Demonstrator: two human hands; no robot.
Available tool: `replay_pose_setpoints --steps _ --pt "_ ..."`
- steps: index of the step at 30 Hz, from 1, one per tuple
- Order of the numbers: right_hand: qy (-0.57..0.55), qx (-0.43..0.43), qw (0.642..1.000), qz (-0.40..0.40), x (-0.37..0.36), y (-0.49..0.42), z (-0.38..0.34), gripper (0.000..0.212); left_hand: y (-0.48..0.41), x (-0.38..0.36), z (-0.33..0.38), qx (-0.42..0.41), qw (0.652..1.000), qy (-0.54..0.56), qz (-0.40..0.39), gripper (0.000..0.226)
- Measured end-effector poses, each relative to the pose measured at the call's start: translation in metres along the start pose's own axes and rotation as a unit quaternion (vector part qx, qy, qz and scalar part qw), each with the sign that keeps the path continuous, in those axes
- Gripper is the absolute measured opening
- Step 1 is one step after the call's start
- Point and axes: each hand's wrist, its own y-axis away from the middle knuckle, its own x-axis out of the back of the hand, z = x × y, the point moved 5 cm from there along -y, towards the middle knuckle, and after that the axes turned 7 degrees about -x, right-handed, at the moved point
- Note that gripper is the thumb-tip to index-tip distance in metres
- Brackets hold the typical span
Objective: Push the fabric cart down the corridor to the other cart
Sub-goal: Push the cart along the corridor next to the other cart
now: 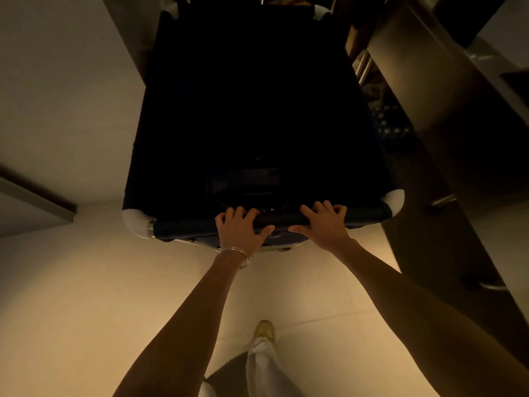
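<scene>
Dark fabric cart (254, 116) fills corridor centre; wide bare floor (71, 282) to its left, steel cabinet (429, 90) tight on its right. Left hand (242, 229) & right hand (323, 224) both clamped on cart's near rim.

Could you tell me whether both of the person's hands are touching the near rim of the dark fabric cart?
Touching. The head view shows the left hand and right hand both on the fabric cart, fingers curled over its near rim.
</scene>
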Motion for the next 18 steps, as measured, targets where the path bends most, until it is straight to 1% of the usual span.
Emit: replay_pose_setpoints --steps 6,9,12,14,18 --pt "0.027 0.030 0.999 -0.005 -0.002 0.012 0.014 0.070 0.023 -0.007 0.021 0.035 0.998 -0.019 -0.044 0.055" --pt "0.006 0.031 0.999 0.007 -0.005 0.032 0.016 0.076 0.040 -0.010 0.026 0.032 0.998 -0.029 -0.048 0.057" --pt "-0.019 0.031 0.999 0.023 -0.009 0.059 0.014 0.068 0.064 -0.009 0.031 0.026 0.999 -0.021 -0.028 0.066" --pt "-0.029 0.029 0.999 0.025 -0.013 0.080 0.015 0.063 0.082 -0.008 0.036 0.020 1.000 -0.016 -0.009 0.066" --pt "-0.043 0.021 0.998 0.027 -0.021 0.131 0.013 0.062 0.130 -0.010 0.046 0.010 1.000 -0.012 0.000 0.072"
